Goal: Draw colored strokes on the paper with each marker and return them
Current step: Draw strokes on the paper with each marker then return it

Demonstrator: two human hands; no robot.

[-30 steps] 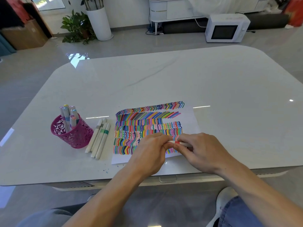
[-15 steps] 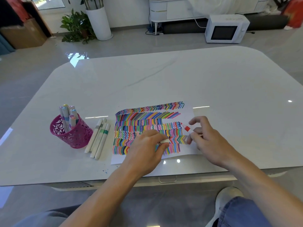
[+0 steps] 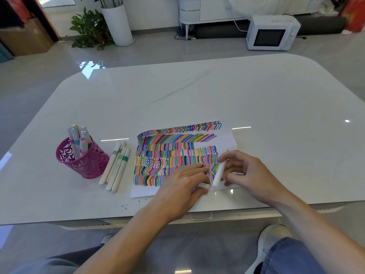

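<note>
The paper (image 3: 229, 139) lies near the table's front edge, filled with rows of colored strokes. My right hand (image 3: 248, 173) grips a white marker (image 3: 218, 175) over the paper's lower right part, its body running almost straight toward me. The tip is hidden. My left hand (image 3: 181, 186) rests on the paper just left of the marker and pinches the white marker cap (image 3: 203, 185) against the sheet. A pink perforated cup (image 3: 87, 165) with several markers stands at the left.
Several white markers (image 3: 116, 167) lie side by side on the table (image 3: 256, 99) between the cup and the paper. Small ink dots mark the tabletop near the front edge. A microwave, a plant and cabinets stand on the floor beyond.
My hands pulled apart, taking the cap off and baring a red tip. My right hand then came back toward my left hand and turned the marker lengthwise toward me.
</note>
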